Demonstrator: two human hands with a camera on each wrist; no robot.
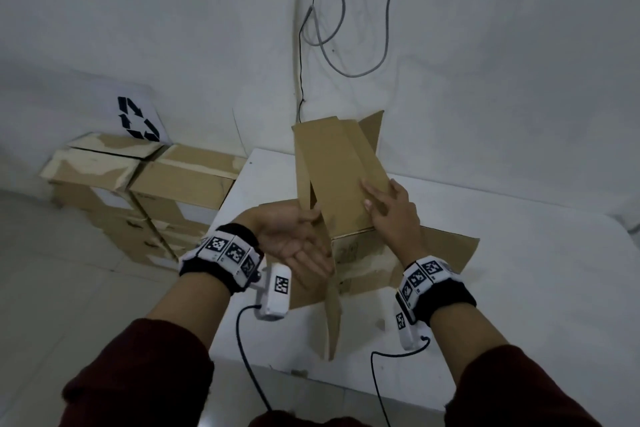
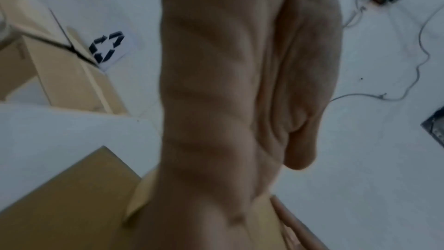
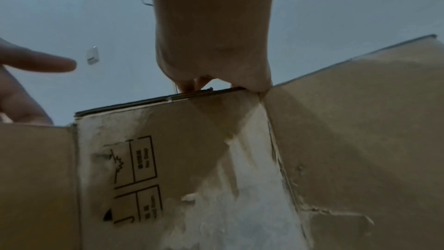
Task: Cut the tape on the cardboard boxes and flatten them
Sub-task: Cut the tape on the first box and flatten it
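Dark red sleeves (image 1: pixel 138 374) and banded wrists frame the scene as a person works one opened cardboard box (image 1: pixel 346 218) on a white table (image 1: pixel 519 288). The left hand (image 1: pixel 294 243) lies palm-up and relaxed against the box's left flap, fingers straight, gripping nothing. The right hand (image 1: pixel 391 215) presses flat on the upper panel, fingers spread; the right wrist view shows its heel bearing on the top edge of the board, above printed handling symbols (image 3: pixel 134 176).

By the look of it, this box's tape is already dealt with: flaps splay out to the front, the left and the right, and pale torn patches mark where tape came away. No cutting tool is in sight. Flattening appears under way but unfinished, since the upper panels (image 1: pixel 332 163) rise at an angle rather than lying flat.

To the left, on the floor, a stack of boxes (image 1: pixel 138 184) stands below a recycling sign (image 1: pixel 138 118); whether those are finished cannot be told.

Room for pressing down looks ample on the table's right side. The front flap overhangs the near edge, and the wall with hanging cables (image 1: pixel 322 10) stands close behind the raised panels.
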